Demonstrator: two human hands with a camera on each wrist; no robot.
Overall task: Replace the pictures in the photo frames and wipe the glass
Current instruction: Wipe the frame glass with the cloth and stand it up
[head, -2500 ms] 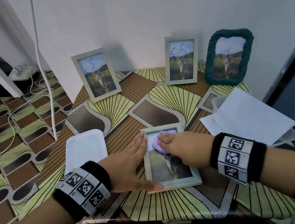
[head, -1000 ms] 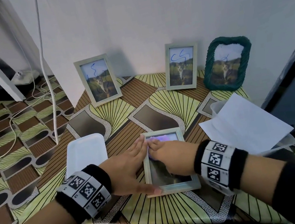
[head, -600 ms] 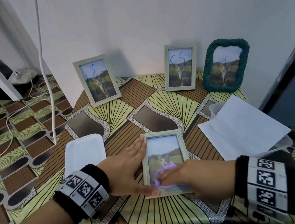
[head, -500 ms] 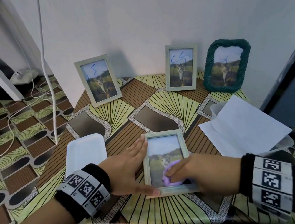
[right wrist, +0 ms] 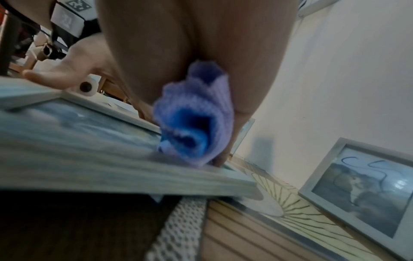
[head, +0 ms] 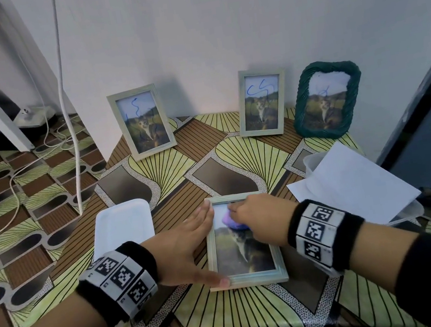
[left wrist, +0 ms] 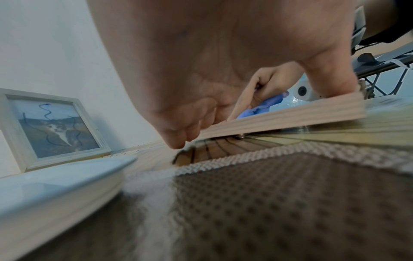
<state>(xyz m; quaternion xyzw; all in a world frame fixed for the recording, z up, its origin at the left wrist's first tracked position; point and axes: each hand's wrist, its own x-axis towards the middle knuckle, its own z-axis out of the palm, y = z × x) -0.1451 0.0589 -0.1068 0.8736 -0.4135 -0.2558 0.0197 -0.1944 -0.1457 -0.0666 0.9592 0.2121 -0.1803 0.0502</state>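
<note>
Purple and bunched, a small cloth (head: 232, 222) sits under the curled fingers of the right hand (head: 258, 220), which grips it and presses it onto the upper part of the glass of a pale wooden photo frame (head: 256, 276) lying flat near the front edge of the table (head: 236, 159); the right wrist view shows the cloth (right wrist: 198, 123) folded in the palm with a darker blue inner layer, touching the glass close to the frame's far rail (right wrist: 111, 169), though that view is blurred. Beside it the left hand (head: 186, 249) lies flat and spread along the frame's left side, straight fingers against the upper left corner and the thumb stretched to the lower left corner; the left wrist view shows its fingertips (left wrist: 178, 137) on the table against the frame's wooden side. Both wrists wear black bands with square black-and-white markers. Just left of the left hand a white rectangular tray (head: 122, 224) rests on the patterned tablecloth; to the right a white sheet of paper (head: 355, 185) lies over a clear plastic container (head: 312, 161). Against the white wall stand two more pale frames, one at left (head: 141, 121) and one at centre (head: 262, 101), and a green woven frame (head: 327, 99) at right, each holding a cat picture with blue pen scribbles on it
</note>
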